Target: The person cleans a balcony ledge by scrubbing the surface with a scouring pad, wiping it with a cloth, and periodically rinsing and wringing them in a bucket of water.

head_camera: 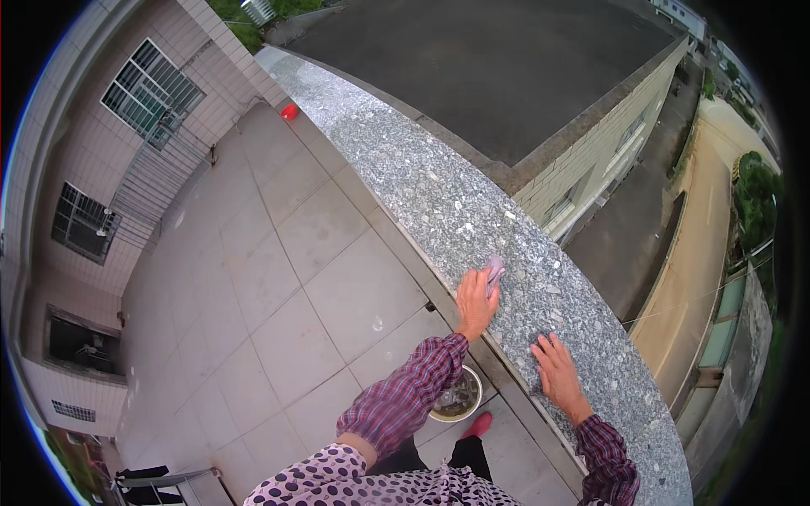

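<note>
My left hand grips a crumpled, pale purple cloth against the top of a speckled grey granite ledge. The cloth lies near the middle of the ledge's width, partly hidden by my fingers. Closer to me, my right hand rests on the same stone with its fingers spread and nothing in them. Below my left forearm a round basin of murky water stands on the tiled floor, partly covered by the checked sleeve.
Beyond the ledge is a drop to a lower dark flat roof and a road. A red container sits on the floor tiles at the far wall. My pink shoe is beside the basin. A metal rack stands at lower left.
</note>
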The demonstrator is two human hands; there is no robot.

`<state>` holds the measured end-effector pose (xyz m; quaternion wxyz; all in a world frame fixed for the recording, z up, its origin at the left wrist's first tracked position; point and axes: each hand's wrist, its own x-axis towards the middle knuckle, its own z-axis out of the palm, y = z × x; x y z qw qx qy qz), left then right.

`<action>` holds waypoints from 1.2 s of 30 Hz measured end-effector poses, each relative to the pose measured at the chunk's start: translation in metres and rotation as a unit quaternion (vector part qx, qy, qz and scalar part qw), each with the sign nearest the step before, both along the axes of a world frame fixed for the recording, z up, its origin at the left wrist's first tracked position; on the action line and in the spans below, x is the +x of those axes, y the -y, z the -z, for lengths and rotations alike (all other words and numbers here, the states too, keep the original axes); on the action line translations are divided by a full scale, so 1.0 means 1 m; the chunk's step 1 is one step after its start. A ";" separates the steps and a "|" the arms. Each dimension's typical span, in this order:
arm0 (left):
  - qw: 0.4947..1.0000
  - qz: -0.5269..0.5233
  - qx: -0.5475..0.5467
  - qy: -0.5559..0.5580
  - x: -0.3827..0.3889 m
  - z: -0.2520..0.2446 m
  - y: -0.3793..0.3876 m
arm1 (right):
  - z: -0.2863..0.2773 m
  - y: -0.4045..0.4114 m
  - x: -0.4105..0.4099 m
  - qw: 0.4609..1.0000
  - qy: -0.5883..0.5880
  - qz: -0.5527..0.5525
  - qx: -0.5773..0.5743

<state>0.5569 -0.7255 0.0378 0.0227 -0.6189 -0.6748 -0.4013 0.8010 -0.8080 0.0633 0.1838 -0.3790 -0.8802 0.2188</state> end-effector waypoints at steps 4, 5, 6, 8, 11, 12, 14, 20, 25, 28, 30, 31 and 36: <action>0.981 -0.021 0.014 0.190 -0.012 0.009 0.033 | 0.004 -0.068 -0.091 0.998 0.000 -0.012 0.062; 0.957 -0.058 0.010 0.285 -0.015 0.011 0.044 | 0.012 -0.086 -0.117 0.996 -0.005 -0.013 0.087; 0.957 -0.058 0.008 0.283 -0.020 0.014 0.052 | 0.016 -0.107 -0.145 0.995 -0.012 -0.005 0.096; 0.923 -0.079 -0.029 0.376 -0.028 0.022 0.059 | 0.025 -0.135 -0.176 0.994 -0.012 0.008 0.107; 0.889 -0.044 0.020 0.455 -0.058 0.029 0.067 | 0.029 -0.142 -0.200 0.992 0.004 0.047 0.114; 0.888 -0.050 0.018 0.457 -0.076 0.030 0.072 | 0.031 -0.130 -0.192 0.995 0.006 0.050 0.090; 0.874 -0.074 -0.017 0.480 -0.112 0.029 0.080 | 0.025 -0.111 -0.168 0.996 0.021 0.064 0.064; 0.758 -0.128 -0.008 0.639 -0.221 0.035 0.090 | 0.016 -0.071 -0.169 0.967 0.061 0.235 0.081; 0.720 -0.150 -0.062 0.675 -0.324 0.034 0.106 | 0.032 -0.168 -0.339 0.963 0.056 0.214 0.152; 0.750 -0.164 -0.057 0.638 -0.377 0.039 0.109 | 0.032 -0.241 -0.418 0.963 0.039 0.199 0.176; 0.762 -0.199 -0.052 0.613 -0.408 0.038 0.111 | 0.038 -0.258 -0.423 0.961 0.046 0.206 0.178; 0.768 -0.206 -0.046 0.605 -0.435 0.044 0.120 | 0.036 -0.259 -0.441 0.963 0.042 0.202 0.175; 0.794 -0.222 0.020 0.566 -0.519 0.035 0.125 | 0.035 -0.188 -0.331 0.940 0.070 0.311 0.122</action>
